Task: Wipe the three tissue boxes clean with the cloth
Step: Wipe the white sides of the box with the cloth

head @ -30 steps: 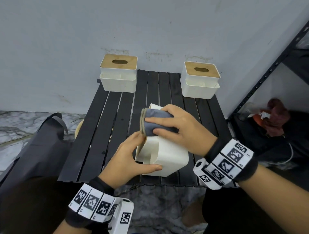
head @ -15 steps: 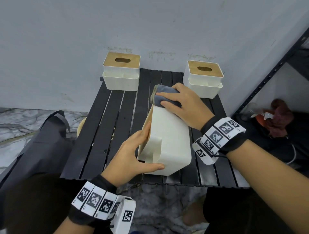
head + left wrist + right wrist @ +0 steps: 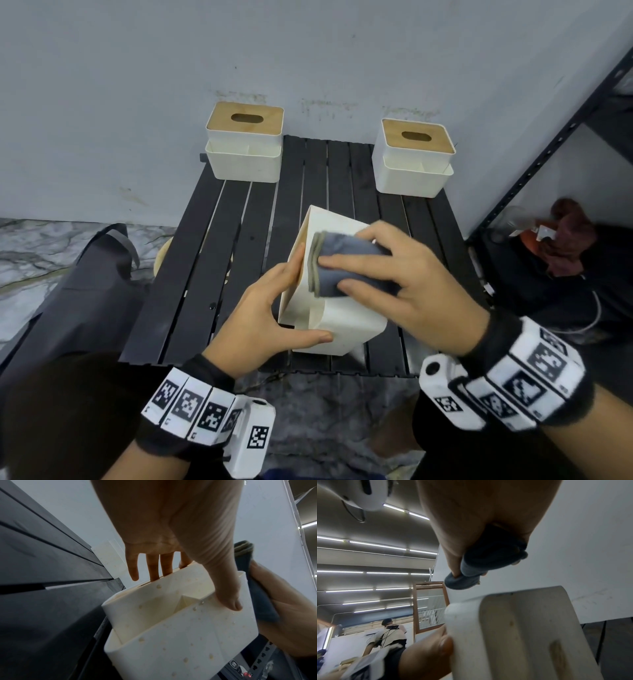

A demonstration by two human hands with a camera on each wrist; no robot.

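Tissue box point(image 3: 339, 322), centre frame, tipped, droplet-beaded: I judged it rigid, light, slippery. My left hand point(image 3: 263, 315) clamped its near end; right hand point(image 3: 404, 284) clutched the soft folded cloth point(image 3: 342, 263).

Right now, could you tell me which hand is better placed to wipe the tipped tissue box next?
The right hand: it grips the cloth over the tipped tissue box, while the left hand steadies it.
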